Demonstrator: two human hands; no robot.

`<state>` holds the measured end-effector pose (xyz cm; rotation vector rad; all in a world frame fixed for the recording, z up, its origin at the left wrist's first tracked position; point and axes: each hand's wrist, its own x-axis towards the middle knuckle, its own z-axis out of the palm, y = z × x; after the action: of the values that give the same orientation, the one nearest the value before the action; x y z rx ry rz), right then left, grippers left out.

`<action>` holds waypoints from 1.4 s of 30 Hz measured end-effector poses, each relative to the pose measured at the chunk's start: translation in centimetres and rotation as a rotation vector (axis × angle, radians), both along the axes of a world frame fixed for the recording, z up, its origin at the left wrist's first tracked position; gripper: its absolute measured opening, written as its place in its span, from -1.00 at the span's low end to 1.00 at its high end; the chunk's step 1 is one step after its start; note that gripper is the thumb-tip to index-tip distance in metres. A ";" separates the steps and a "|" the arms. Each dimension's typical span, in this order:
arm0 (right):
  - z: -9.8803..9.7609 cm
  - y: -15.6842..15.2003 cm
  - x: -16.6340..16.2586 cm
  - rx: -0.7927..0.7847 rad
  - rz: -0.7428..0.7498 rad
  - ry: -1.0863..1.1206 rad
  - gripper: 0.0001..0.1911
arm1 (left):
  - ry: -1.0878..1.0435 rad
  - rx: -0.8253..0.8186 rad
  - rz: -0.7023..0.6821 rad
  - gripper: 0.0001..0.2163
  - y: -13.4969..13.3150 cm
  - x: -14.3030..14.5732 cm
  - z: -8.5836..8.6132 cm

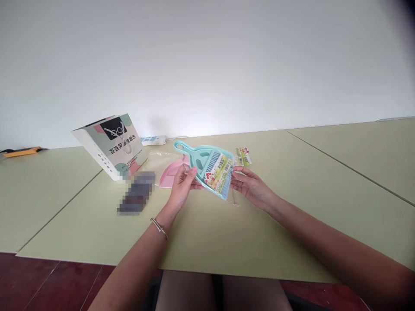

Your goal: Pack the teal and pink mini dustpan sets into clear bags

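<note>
Between my two hands, above the table, is a mint-green dustpan and brush set (198,160) in a clear plastic wrapper. A printed card (219,173) lies over the brush bristles. My left hand (184,181) is closed on the set's left edge, thumb on top. My right hand (248,183) grips the right edge, its fingers partly behind the wrapper. The set's handle points up and to the left. Behind my left hand a pink dustpan (170,175) rests on the table in clear film, partly hidden. Another printed card (244,156) lies beyond my right hand.
A paper gift bag (116,147) with a rope handle leans at the left. In front of it is a dark blurred item (138,194). A white power strip (154,140) and an orange object (22,152) are near the wall. Seams cross the pale green table (259,242).
</note>
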<state>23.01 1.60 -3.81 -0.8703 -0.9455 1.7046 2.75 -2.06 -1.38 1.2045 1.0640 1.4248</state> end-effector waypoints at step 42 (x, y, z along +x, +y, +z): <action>3.1 4.9 9.0 0.479 -1.142 -0.034 -0.80 | 1.071 0.254 0.720 -0.41 0.2 -3.2 0.7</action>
<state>31.96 6.52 -0.71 -0.8475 -0.6114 0.4613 -0.42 -1.81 -0.65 1.9745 2.2660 1.4280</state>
